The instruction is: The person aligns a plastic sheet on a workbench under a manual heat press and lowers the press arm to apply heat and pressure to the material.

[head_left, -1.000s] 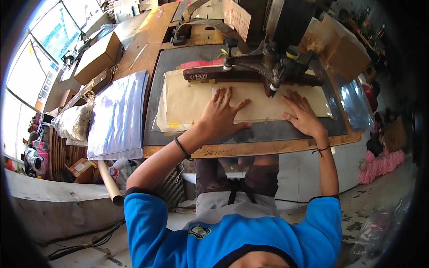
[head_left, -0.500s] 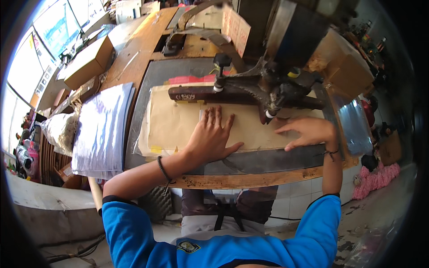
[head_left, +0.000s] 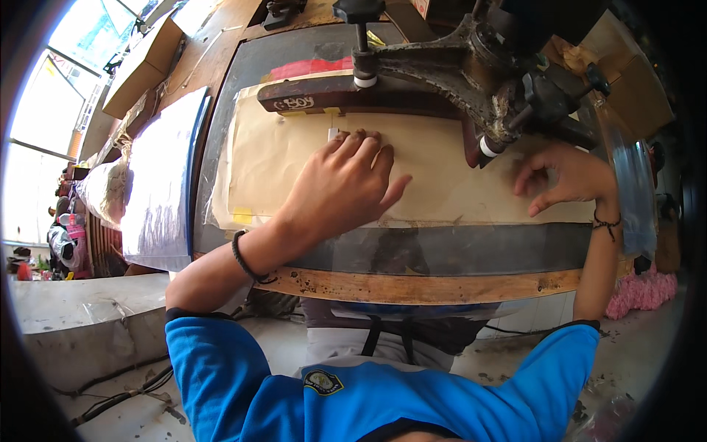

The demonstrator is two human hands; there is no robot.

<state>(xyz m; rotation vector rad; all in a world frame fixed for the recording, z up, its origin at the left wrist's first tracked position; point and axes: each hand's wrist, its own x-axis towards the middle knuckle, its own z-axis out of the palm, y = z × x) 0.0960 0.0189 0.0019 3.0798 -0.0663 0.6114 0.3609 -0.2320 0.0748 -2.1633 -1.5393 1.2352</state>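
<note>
Currently, at the left, the stack of clear plastic sheets (head_left: 166, 177) lies beside the dark mat (head_left: 486, 254) and no hand touches it. The beige paper sheet (head_left: 272, 151) is already spread on this mat, its far edge passing beneath the dark bar (head_left: 383, 101) of the press, so the laying seems to me done. The left hand (head_left: 346, 177) rests on the paper with fingers bent, their tips next to a small white piece (head_left: 333, 133); whether they pinch it, I cannot tell. Both hands have not yet left this place, so some work by hand probably remains. Further right, the right hand (head_left: 567, 177) is half curled over the sheet's right end, thumb apart from the fingers, and I see nothing grasped.

Compared with half a second ago, the left fingers, which were stretched out flat, are now bent; the right fingers are more curled. The paper keeps its place under the bar.
</note>
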